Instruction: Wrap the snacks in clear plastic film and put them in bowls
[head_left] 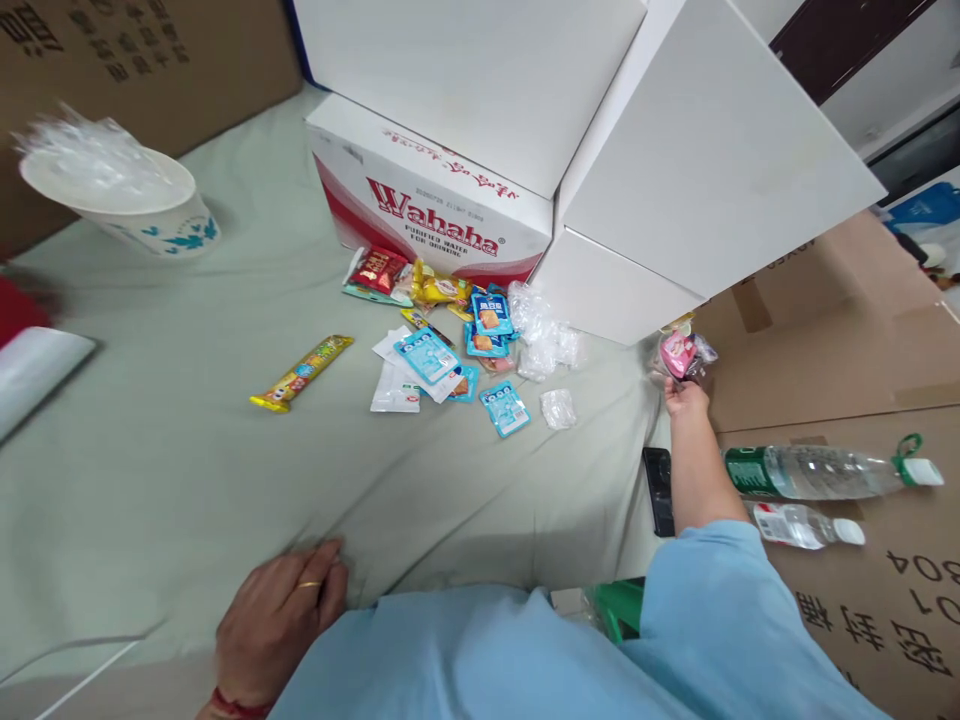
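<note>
My left hand (pixel 283 612), with a ring on one finger, rests on the pale green cloth near my body. Its fingers are curled in and nothing shows in them. My right arm is stretched out to the right, and my right hand (pixel 685 398) is closed on a clear plastic bag with a pink packet (pixel 679 354) in it, beside the cardboard. A black phone (pixel 659 490) lies by my right forearm. Ahead of me, several blue snack packets (pixel 505 408), yellow wrapped snacks (pixel 442 289) and a red packet (pixel 379 270) lie in a loose pile. One yellow snack bar (pixel 302 373) lies apart, to the left.
Behind the pile stands a Wahaha water carton (pixel 435 215), with large white boxes (pixel 472 80) above and beside it. A paper tub (pixel 120 200) holding clear plastic stands at far left. Two bottles, one large (pixel 825 470) and one small (pixel 799 525), lie by the cardboard at right.
</note>
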